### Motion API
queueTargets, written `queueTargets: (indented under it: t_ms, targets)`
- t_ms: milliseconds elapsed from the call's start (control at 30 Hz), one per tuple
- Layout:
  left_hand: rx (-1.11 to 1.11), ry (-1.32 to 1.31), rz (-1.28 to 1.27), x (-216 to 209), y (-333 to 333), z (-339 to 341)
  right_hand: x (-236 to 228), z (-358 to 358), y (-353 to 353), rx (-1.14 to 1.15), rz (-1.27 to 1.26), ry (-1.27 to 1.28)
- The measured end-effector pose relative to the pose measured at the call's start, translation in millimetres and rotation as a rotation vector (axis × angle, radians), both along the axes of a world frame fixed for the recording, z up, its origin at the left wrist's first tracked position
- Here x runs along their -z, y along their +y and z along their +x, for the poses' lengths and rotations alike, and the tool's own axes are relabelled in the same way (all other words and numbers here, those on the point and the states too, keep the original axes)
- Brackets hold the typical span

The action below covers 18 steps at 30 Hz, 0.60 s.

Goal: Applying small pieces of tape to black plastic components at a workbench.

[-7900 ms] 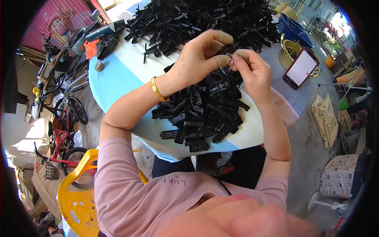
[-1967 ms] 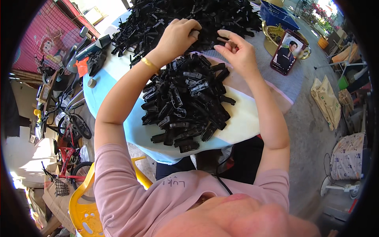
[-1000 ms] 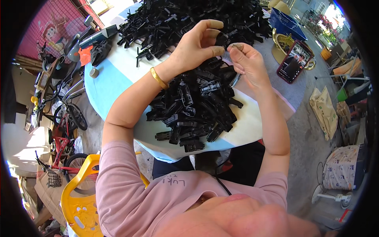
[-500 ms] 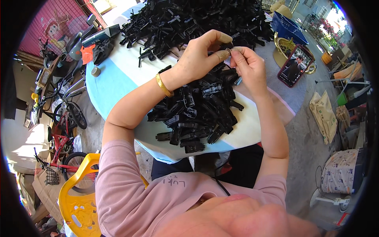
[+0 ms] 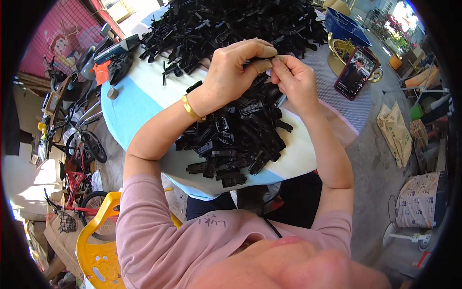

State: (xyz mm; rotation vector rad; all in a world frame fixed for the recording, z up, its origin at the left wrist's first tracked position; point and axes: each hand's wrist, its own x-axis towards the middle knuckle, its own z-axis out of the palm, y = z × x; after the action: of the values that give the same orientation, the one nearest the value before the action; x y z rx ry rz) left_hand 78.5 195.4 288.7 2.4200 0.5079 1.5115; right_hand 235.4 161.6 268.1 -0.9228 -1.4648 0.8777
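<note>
My left hand (image 5: 228,72), with a gold bangle at the wrist and tan covers on thumb and finger, is closed on a small black plastic part, mostly hidden by the fingers. Fingertips of my right hand (image 5: 294,79) pinch together right against the left thumb; whatever they hold is too small to make out. Below both hands lies a nearer heap of black plastic parts (image 5: 226,139). A much bigger pile of similar black parts (image 5: 231,24) covers the far side of the round table (image 5: 130,106). A thin light-blue item (image 5: 281,100) shows beside my right wrist.
To the right, a phone (image 5: 355,72) playing video leans on a brass-coloured pot (image 5: 337,58), with a blue box (image 5: 347,28) behind. A small round tin (image 5: 112,93) and dark bag (image 5: 120,68) sit at the left edge. A yellow chair (image 5: 98,236) stands left of me.
The view has shifted slightly. My left hand has turned a little, hiding more of the black part, while both hands stay together at the fingertips.
</note>
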Motion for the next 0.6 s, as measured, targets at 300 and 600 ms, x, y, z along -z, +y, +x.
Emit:
queueTargets:
  t_ms: [300,600]
  targets:
    - [0.648,-0.366,-1.036,-11.0,9.7,-7.1,-1.9,12.7,6.6,0.065,0.505,-0.040]
    - [0.450,0.021,-1.047,-7.6,1.5,-6.9,-4.4,12.3,1.1,0.009,0.441,-0.004]
